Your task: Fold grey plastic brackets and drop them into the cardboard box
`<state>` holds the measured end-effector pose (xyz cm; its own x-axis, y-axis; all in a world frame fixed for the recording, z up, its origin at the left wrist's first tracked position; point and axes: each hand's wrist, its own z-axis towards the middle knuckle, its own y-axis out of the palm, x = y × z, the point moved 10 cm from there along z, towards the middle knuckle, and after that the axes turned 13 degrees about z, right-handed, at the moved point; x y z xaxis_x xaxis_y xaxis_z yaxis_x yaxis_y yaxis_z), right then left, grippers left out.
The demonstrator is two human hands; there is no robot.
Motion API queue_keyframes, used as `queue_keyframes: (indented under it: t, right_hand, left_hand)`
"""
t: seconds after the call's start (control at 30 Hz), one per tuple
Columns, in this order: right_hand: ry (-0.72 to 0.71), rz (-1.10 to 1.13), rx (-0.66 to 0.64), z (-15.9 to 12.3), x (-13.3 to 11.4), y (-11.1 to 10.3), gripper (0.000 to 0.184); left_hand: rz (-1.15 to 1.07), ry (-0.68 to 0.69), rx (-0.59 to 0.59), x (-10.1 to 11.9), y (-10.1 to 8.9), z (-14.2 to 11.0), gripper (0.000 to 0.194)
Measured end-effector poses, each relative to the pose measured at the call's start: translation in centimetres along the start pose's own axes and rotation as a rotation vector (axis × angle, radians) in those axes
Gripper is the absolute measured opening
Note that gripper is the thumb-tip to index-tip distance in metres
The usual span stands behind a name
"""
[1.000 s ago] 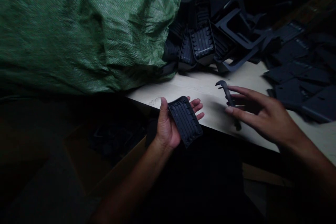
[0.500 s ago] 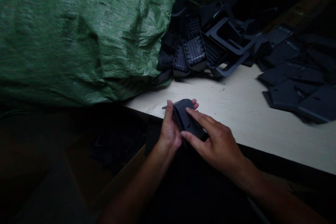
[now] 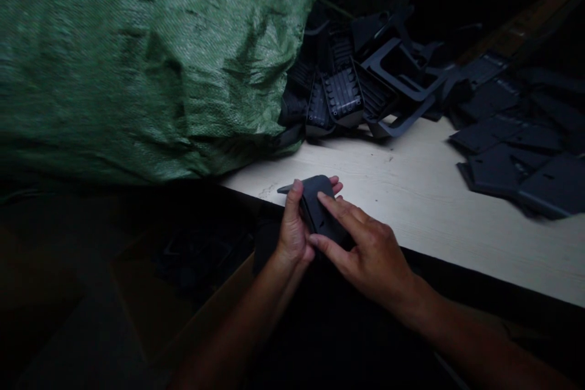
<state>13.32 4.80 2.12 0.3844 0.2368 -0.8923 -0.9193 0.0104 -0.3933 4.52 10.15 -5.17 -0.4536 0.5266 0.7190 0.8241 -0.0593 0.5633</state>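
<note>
My left hand [image 3: 292,228] grips a dark curved plastic piece [image 3: 320,207] at the near edge of a pale table [image 3: 411,195], thumb on its left side and fingertips showing past its far edge. My right hand [image 3: 365,250] presses on top of the same piece, its index finger and thumb pushing down on the smooth outer face. A thin dark tip sticks out to the left under the thumb. Whether a second part lies under the piece is hidden.
A large green woven sack [image 3: 137,61] fills the left and spills several dark ribbed plastic parts [image 3: 342,94] and frames [image 3: 402,82] onto the table's far side. Flat dark plates [image 3: 516,152] lie stacked at the right. Below the table edge all is dark.
A second ago my right hand held a thin curved dark part over the table; it came left and now presses onto the piece in my left hand, whose smooth face now shows.
</note>
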Motion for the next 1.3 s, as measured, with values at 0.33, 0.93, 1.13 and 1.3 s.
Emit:
queue_keyframes:
  t: [0.33, 0.93, 1.13, 1.3]
  right_hand:
    - [0.328, 0.784, 0.071, 2.8, 3.1, 0.1, 0.039]
    - [0.265, 0.906, 0.001, 1.0, 1.7, 2.5, 0.042]
    - [0.387, 0.898, -0.111, 0.9, 2.3, 2.7, 0.035]
    - [0.517, 0.761, -0.22, 0.4, 2.7, 1.5, 0.036]
  left_hand:
    - [0.014, 0.258, -0.278, 2.4, 3.3, -1.1, 0.063]
    - [-0.025, 0.083, 0.192, 3.9, -0.1, -1.9, 0.017]
    - [0.227, 0.186, 0.204, 4.9, -1.4, -1.9, 0.025]
    - [1.032, 0.478, 0.037, 9.0, -0.4, -2.4, 0.029]
